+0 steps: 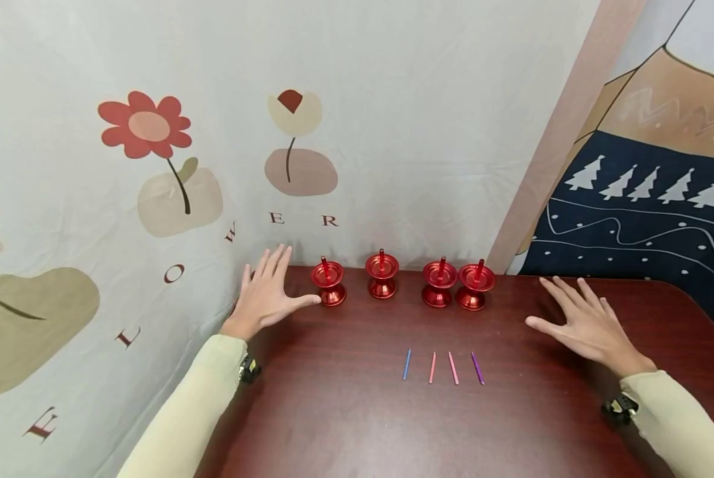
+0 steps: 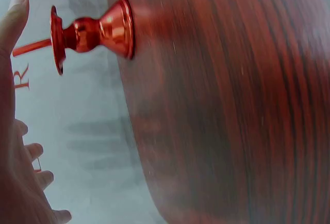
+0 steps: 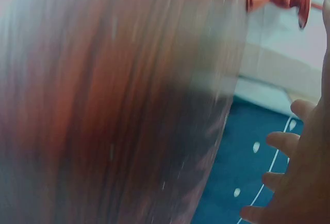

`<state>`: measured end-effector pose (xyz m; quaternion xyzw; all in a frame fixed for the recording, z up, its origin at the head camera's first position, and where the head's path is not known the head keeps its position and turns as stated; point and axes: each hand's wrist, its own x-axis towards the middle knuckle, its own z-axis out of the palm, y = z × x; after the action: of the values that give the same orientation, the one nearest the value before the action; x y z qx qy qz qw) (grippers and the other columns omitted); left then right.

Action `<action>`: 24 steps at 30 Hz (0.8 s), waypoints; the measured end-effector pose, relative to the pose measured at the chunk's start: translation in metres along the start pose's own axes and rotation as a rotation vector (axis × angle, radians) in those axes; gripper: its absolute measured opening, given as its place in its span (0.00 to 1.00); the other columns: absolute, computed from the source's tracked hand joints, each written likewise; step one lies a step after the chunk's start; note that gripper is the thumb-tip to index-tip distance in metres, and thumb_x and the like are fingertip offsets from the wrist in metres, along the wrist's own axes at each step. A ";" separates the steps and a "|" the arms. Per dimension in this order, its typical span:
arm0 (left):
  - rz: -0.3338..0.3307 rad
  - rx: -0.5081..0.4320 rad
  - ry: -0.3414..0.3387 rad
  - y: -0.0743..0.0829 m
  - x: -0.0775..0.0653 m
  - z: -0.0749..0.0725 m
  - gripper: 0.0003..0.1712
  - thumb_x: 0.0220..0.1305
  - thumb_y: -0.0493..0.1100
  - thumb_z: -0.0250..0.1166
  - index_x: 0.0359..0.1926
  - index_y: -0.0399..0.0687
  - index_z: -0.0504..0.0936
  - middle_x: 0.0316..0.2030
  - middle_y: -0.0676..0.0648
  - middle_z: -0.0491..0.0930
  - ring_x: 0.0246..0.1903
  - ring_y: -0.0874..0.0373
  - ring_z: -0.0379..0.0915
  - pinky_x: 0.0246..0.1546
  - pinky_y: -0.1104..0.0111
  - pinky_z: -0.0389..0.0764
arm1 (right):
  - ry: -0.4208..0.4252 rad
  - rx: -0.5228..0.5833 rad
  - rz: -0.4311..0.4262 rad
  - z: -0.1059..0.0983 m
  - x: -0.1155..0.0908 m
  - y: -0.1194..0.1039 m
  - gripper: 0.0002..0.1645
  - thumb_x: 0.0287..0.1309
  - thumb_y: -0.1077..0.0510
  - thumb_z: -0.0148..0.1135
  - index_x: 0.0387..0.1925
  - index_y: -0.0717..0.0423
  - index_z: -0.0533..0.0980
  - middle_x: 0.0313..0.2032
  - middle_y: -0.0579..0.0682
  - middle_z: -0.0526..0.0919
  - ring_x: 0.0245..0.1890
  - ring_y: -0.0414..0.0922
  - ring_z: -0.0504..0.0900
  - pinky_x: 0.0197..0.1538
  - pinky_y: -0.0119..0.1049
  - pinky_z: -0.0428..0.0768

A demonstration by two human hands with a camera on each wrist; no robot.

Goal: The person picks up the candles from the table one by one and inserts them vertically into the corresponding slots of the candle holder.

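Observation:
Several shiny red metal candle holders, each with an upright red spike, stand along the table's back edge: a leftmost one (image 1: 331, 292), a second (image 1: 382, 285), a third (image 1: 438, 292) and a rightmost one (image 1: 473, 297). My left hand (image 1: 265, 295) is spread beside the leftmost holder and holds nothing; in the left wrist view its thumb is near that holder (image 2: 103, 31). My right hand (image 1: 590, 325) is spread to the right of the holders, also holding nothing. In front of the holders lie thin candles: blue (image 1: 407, 364), pink (image 1: 432, 368), another pink (image 1: 453, 368) and purple (image 1: 477, 368).
The dark reddish-brown table (image 1: 345, 418) has a wood grain. A white cloth printed with flowers and letters (image 1: 392, 133) hangs behind it and along the left. A dark blue cloth with white trees (image 1: 643, 226) hangs at the right.

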<state>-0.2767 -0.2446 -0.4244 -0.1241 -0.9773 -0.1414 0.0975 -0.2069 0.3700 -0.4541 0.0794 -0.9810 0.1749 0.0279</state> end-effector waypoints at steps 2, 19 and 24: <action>-0.005 -0.024 -0.001 0.004 0.000 0.002 0.73 0.61 0.78 0.71 0.90 0.44 0.49 0.87 0.39 0.50 0.85 0.34 0.42 0.77 0.27 0.43 | 0.001 0.021 -0.015 0.003 -0.001 -0.008 0.62 0.70 0.25 0.61 0.88 0.56 0.53 0.82 0.75 0.54 0.82 0.79 0.40 0.70 0.88 0.43; -0.177 -0.617 -0.023 0.035 0.003 0.032 0.67 0.68 0.65 0.76 0.90 0.46 0.46 0.83 0.37 0.61 0.82 0.38 0.54 0.79 0.36 0.56 | -0.015 0.406 -0.115 0.030 -0.012 -0.087 0.40 0.75 0.45 0.69 0.77 0.62 0.70 0.71 0.67 0.77 0.70 0.68 0.71 0.69 0.74 0.68; -0.204 -0.677 -0.006 0.039 0.007 0.041 0.64 0.68 0.62 0.76 0.89 0.46 0.47 0.82 0.36 0.63 0.81 0.37 0.56 0.79 0.36 0.57 | -0.035 0.487 -0.119 0.039 -0.013 -0.103 0.36 0.74 0.47 0.72 0.72 0.65 0.75 0.63 0.62 0.84 0.61 0.59 0.84 0.63 0.58 0.83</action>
<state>-0.2790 -0.1950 -0.4513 -0.0514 -0.8826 -0.4661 0.0335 -0.1778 0.2626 -0.4565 0.1444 -0.9038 0.4029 0.0010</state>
